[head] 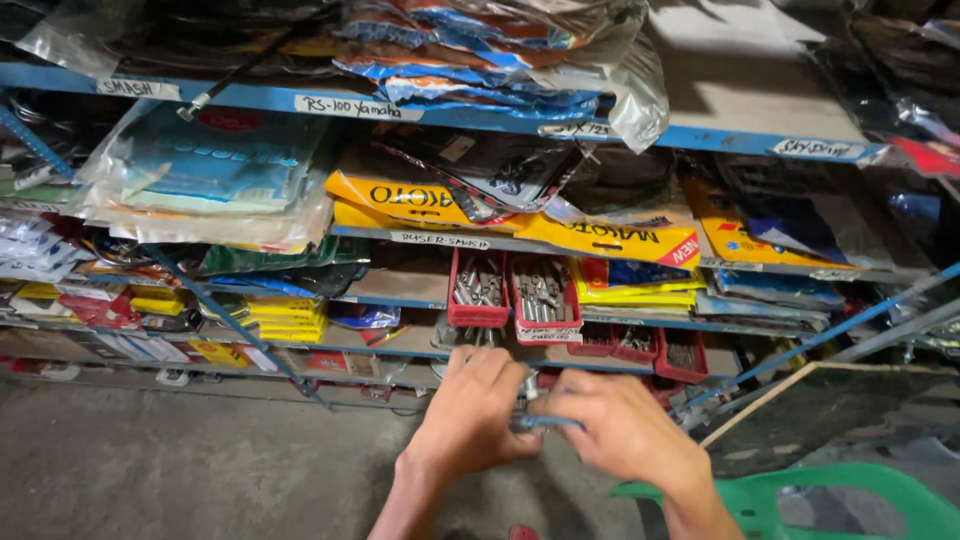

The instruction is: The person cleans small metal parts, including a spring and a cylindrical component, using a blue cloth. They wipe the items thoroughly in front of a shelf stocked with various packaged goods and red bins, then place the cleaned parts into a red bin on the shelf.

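Both hands meet low in the middle, close in front of the blue metal shelving (250,97). The left hand (470,410) is curled shut, its fingers pinched around a small metal part (527,388) that pokes up between the two hands. The right hand (625,425) closes in from the right, thumb and fingers clamped on a thin bluish piece (545,423) that runs across to the left hand; what exactly that piece is, I cannot tell. Just beyond the knuckles, on the far side, sit two red bins (515,295) side by side, full of silvery bolts or fittings, with more red trays to their right. Yellow packets (600,240) lie on the shelf above them. At the near right corner is a green plastic chair (850,500). Grey concrete floor (150,460) spreads to the left.
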